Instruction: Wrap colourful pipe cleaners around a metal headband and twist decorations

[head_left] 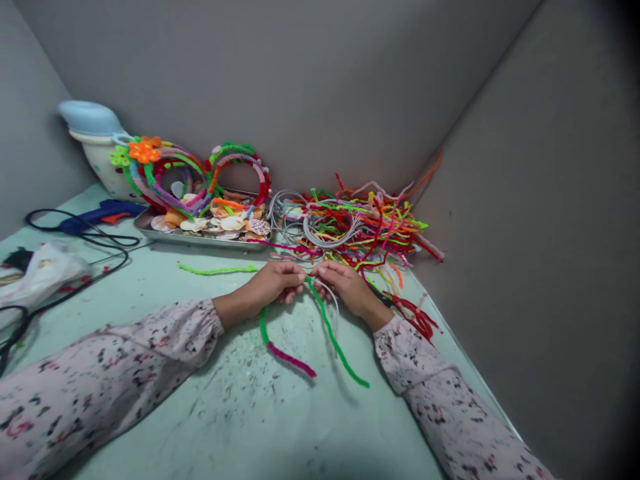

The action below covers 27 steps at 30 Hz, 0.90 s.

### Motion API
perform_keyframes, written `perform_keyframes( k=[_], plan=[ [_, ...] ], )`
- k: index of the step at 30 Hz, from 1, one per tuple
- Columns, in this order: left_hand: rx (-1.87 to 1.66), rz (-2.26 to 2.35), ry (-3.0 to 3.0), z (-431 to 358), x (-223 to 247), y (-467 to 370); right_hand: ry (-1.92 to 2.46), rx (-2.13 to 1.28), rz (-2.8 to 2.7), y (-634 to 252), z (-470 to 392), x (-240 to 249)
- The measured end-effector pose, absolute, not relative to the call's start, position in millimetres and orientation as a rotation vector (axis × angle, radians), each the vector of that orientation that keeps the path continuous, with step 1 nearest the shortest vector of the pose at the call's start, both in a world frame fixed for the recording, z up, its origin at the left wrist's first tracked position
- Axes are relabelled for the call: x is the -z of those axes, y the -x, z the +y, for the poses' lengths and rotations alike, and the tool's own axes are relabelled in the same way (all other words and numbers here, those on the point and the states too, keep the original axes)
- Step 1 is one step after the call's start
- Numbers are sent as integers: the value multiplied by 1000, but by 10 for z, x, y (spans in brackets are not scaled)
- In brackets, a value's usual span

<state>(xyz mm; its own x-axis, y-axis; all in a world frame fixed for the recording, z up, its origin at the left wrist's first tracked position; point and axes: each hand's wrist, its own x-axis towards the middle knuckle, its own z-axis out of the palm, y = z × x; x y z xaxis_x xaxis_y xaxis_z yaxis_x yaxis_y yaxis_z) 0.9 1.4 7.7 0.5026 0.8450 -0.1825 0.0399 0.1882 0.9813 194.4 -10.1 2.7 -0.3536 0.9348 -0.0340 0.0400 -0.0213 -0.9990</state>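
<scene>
A thin headband is held up between my two hands, over the table. Its left end, wrapped in green and magenta (291, 359) fuzzy pipe cleaner, curves down below my left hand (275, 283). The fingers of that hand are closed round the wrapped part near the top. My right hand (344, 285) is closed in a pinch beside it, at the bare pale band (336, 313) that bends down on the right. From between the fingertips a loose green pipe cleaner (332, 333) dangles towards me. The exact pinch point is partly hidden by the fingers.
Behind my hands stands a metal tray (210, 245) of shells, with finished colourful headbands (173, 177) on it. A heap of pipe cleaners (380, 227) and bare wire hoops (330, 233) lies right. A light-green pipe cleaner (217, 270), black cable (113, 250) and blue-lidded container (103, 150) are left.
</scene>
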Motion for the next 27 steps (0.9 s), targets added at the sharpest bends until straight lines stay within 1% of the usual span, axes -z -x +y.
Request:
perform_keyframes(
  k=[7, 13, 19, 23, 27],
  plan=[
    [-766, 844, -1227, 34, -36, 3, 1087, -1377, -1590, -1957, -104, -40],
    [-757, 848, -1273, 16, -39, -2, 998, -1398, -1535, -1891, -127, -17],
    [-733, 841, -1281, 11, -50, -8, 1044, -1332, -1539, -1846, -138, 11],
    [-723, 853, -1277, 12, -59, -7, 1049, -1226, -1614, -1848, -134, 33],
    [-714, 857, -1275, 17, -56, -3, 1048, -1032, -1772, -1874, -125, 45]
  ],
)
